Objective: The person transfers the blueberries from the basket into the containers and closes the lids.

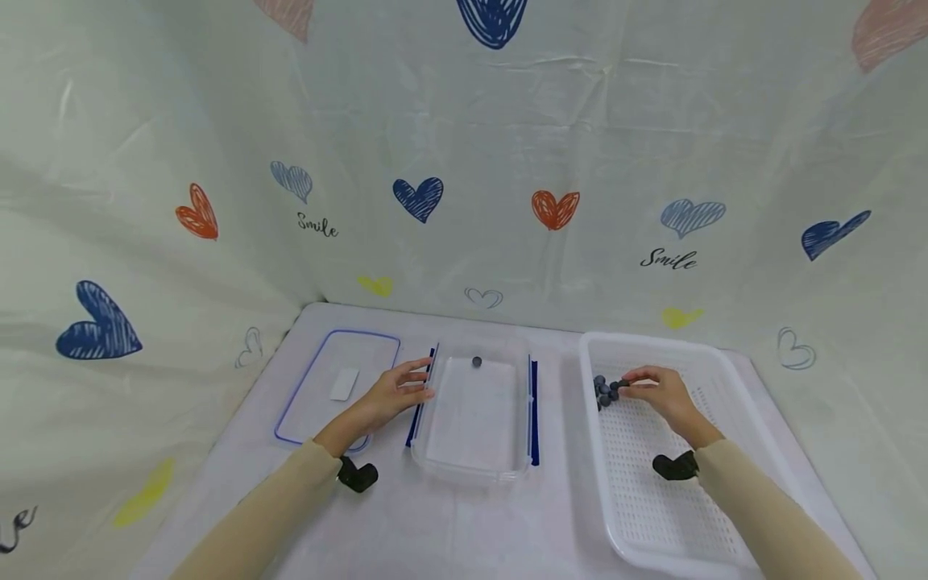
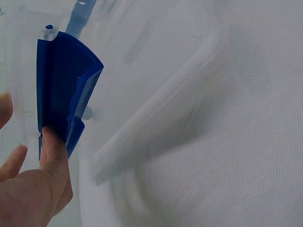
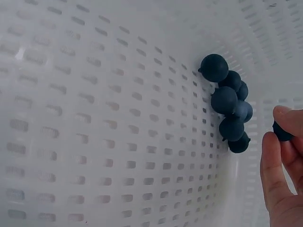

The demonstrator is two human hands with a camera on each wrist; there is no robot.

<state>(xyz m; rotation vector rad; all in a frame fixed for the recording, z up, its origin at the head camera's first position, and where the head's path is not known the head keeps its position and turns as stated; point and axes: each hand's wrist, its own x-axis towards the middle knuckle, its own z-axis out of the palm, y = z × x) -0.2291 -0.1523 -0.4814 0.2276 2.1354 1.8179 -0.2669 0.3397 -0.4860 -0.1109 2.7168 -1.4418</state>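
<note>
My right hand [image 1: 669,398] reaches over the left part of a white perforated basket [image 1: 611,503]. Between thumb and fingertips it pinches one dark blueberry [image 3: 282,134]. Several more blueberries [image 3: 224,100] lie clustered along the basket's wall, just beside those fingers. At the left long side of a clear plastic container [image 1: 471,423], my left hand [image 1: 391,393] rests with fairly straight, spread fingers at the rim. One finger touches the container's blue side latch [image 2: 60,87], which hangs folded outward. A single blueberry [image 1: 476,362] sits inside the container near its far end.
Left of the container lies a clear lid [image 1: 312,403] with a blue edge, carrying a small white rectangle [image 1: 344,384]. Another blue latch [image 1: 535,411] runs along the container's right side. A heart-printed curtain [image 1: 486,266] hangs behind the white-covered table [image 1: 464,540].
</note>
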